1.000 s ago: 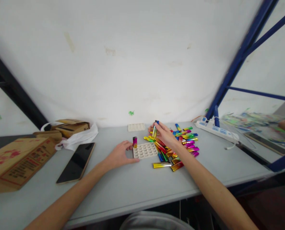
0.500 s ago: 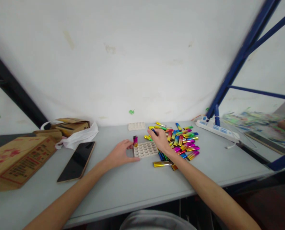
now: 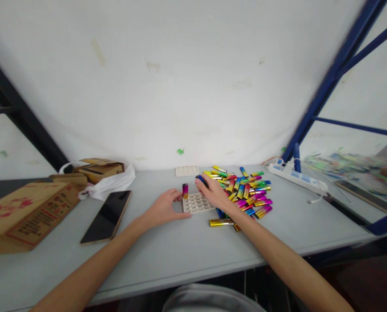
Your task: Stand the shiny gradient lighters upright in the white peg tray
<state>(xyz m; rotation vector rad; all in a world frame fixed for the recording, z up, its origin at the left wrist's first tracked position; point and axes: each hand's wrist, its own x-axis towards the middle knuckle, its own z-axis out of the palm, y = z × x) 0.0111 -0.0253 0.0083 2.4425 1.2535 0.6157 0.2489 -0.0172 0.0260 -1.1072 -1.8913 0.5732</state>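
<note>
1 purple-and-gold lighter point(image 3: 185, 191) stands upright in the far-left corner of the pale tray point(image 3: 198, 203) on the grey surface point(image 3: 180, 251), the left hand point(image 3: 166, 208) curving around that end with its grip spread, while the right hand point(image 3: 215, 194), beside heaped metallic lighters point(image 3: 246, 191), pinches a tilted dark-topped lighter point(image 3: 202, 180) above the tray's far side.

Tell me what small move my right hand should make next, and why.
I'd probably lower the blue-ended lighter upright into a free hole of the nearer white tray: your right hand holds it near the tray's far edge, a purple-and-gold lighter already stands at the far left corner, and your left hand is at the tray's left side.
</note>
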